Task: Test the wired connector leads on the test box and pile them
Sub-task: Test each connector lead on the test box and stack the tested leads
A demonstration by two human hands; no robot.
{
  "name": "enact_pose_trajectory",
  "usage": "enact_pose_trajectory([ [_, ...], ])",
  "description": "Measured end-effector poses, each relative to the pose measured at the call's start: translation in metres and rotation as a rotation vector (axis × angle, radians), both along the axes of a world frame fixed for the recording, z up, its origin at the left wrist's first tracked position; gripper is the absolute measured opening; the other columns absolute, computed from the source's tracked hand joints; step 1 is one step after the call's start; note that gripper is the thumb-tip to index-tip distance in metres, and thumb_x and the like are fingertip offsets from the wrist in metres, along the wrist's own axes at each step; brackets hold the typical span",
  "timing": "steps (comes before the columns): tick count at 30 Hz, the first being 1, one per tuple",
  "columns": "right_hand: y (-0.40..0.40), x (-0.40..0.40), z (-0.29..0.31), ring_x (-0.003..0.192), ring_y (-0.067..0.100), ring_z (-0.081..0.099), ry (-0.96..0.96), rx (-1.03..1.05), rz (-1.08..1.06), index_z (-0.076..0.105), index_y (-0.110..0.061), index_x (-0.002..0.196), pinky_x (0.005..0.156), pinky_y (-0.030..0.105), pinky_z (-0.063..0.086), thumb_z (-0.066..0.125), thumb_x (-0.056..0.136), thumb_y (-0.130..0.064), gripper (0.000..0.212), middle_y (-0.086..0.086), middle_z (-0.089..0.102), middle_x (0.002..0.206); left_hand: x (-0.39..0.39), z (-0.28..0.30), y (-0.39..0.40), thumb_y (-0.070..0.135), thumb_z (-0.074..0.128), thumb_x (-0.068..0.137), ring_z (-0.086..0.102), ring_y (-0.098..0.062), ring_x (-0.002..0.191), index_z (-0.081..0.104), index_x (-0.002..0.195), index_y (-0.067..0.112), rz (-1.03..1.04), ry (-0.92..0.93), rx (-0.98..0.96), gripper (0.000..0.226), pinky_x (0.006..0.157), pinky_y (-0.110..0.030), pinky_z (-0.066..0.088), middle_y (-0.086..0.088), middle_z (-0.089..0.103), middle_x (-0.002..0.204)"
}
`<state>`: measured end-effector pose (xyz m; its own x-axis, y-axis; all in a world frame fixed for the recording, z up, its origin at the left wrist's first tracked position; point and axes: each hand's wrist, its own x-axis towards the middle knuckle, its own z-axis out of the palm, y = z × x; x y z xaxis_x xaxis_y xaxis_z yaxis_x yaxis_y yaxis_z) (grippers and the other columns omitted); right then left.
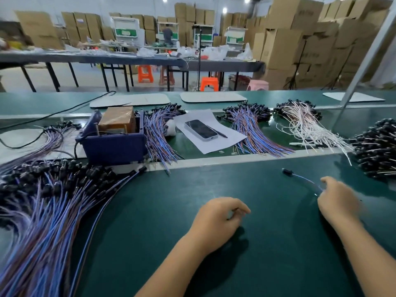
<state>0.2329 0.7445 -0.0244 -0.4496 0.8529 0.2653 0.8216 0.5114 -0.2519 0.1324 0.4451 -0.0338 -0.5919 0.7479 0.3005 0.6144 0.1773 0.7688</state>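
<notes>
The counter (214, 243) has a smooth, matt dark green mat surface with a pale, flat strip across it. The test box (113, 144) is dark blue plastic with a slight sheen, holding a brown block wrapped in shiny film. The leads (49, 211) have smooth plastic-coated wires, blue, purple and brown, ending in matt black plastic connectors. A white paper sheet (205, 144) carries a phone (201, 129) with a glossy glass screen. Distant cartons (285, 39) are plain brown cardboard.
</notes>
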Motion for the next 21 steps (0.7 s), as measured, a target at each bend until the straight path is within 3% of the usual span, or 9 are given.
enact_pose_trajectory([
  [3,-0.016,-0.017,0.014,0.114,0.042,0.048,0.048,0.050,-0.086,0.053,-0.009,0.133,0.097,0.045,0.035,0.058,0.083,-0.006,0.050,0.029,0.053,0.126,-0.026,0.006,-0.023,0.008,0.056,0.088,0.058,0.009,0.089,0.073,0.094,0.027,0.177,-0.046,0.124,0.027,0.083,-0.010,0.043,0.034,0.065,0.089],
  [5,-0.040,-0.042,0.026,0.116,0.045,0.044,0.155,0.086,-0.042,0.053,-0.003,0.129,0.099,0.050,0.030,0.063,0.079,-0.006,0.051,0.034,0.049,0.125,-0.045,0.015,-0.037,0.001,0.056,0.090,0.057,0.008,0.091,0.071,0.096,0.027,0.363,-0.073,0.266,0.030,0.082,-0.012,0.042,0.029,0.064,0.095],
  [10,-0.134,-0.136,0.053,0.110,0.040,0.050,0.306,0.013,0.449,0.061,-0.006,0.124,0.095,0.045,0.036,0.060,0.086,-0.009,0.038,0.026,0.057,0.119,-0.097,0.048,-0.077,-0.004,0.050,0.091,0.050,0.017,0.088,0.054,0.114,0.023,0.786,-0.181,0.676,0.036,0.075,-0.003,0.039,0.008,0.051,0.114],
  [12,-0.179,-0.175,0.057,0.096,0.029,0.056,0.349,-0.141,0.688,0.067,-0.013,0.114,0.084,0.035,0.041,0.056,0.091,-0.016,0.025,0.012,0.063,0.108,-0.120,0.057,-0.100,0.000,0.050,0.092,0.051,0.005,0.096,0.049,0.121,0.020,0.864,-0.196,0.741,0.035,0.078,-0.013,0.043,0.004,0.047,0.120],
  [14,-0.223,-0.209,0.059,0.081,0.015,0.056,0.356,-0.341,0.835,0.066,-0.024,0.100,0.068,0.027,0.039,0.052,0.094,-0.025,0.015,-0.005,0.064,0.091,-0.145,0.067,-0.122,0.006,0.050,0.092,0.049,-0.018,0.114,0.045,0.130,0.018,0.931,-0.205,0.714,0.040,0.095,-0.034,0.047,-0.002,0.044,0.130],
  [15,-0.242,-0.226,0.061,0.078,0.010,0.054,0.359,-0.423,0.871,0.064,-0.027,0.094,0.065,0.028,0.037,0.051,0.094,-0.029,0.013,-0.011,0.063,0.085,-0.157,0.072,-0.132,0.009,0.050,0.093,0.045,-0.022,0.121,0.043,0.134,0.017,0.964,-0.210,0.667,0.043,0.104,-0.042,0.043,-0.002,0.041,0.134],
  [17,-0.272,-0.256,0.063,0.075,0.007,0.053,0.386,-0.565,0.895,0.059,-0.025,0.087,0.063,0.030,0.035,0.048,0.096,-0.036,0.018,-0.012,0.060,0.080,-0.180,0.081,-0.145,0.016,0.049,0.096,0.039,-0.021,0.129,0.036,0.143,0.016,0.997,-0.246,0.572,0.049,0.112,-0.047,0.034,0.000,0.036,0.138],
  [21,-0.307,-0.300,0.061,0.066,0.020,0.046,0.451,-0.797,0.832,0.047,-0.017,0.079,0.061,0.034,0.034,0.043,0.098,-0.043,0.033,0.000,0.051,0.072,-0.207,0.078,-0.157,0.026,0.039,0.102,0.032,-0.029,0.140,0.026,0.151,0.013,0.955,-0.386,0.426,0.052,0.117,-0.050,0.028,-0.010,0.027,0.154],
])
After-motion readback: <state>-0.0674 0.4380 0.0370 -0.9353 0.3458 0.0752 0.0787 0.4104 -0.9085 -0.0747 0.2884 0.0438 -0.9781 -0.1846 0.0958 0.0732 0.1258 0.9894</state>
